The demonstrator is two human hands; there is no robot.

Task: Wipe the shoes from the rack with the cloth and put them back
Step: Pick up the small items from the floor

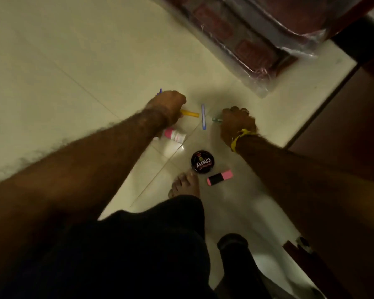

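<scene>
Down on the floor, I see the left hand clenched beside a yellow stick beyond the polish tin; what it grasps I cannot tell. Right hand pinches a small green thing. Shoes and cloth are out of view.

Single head-worn wide-angle view, looking steeply down from standing height onto the pale glossy tiled floor. Both forearms enter from the lower corners and reach forward to mid-frame. The plastic-wrapped dark red furniture fills the upper right.
</scene>
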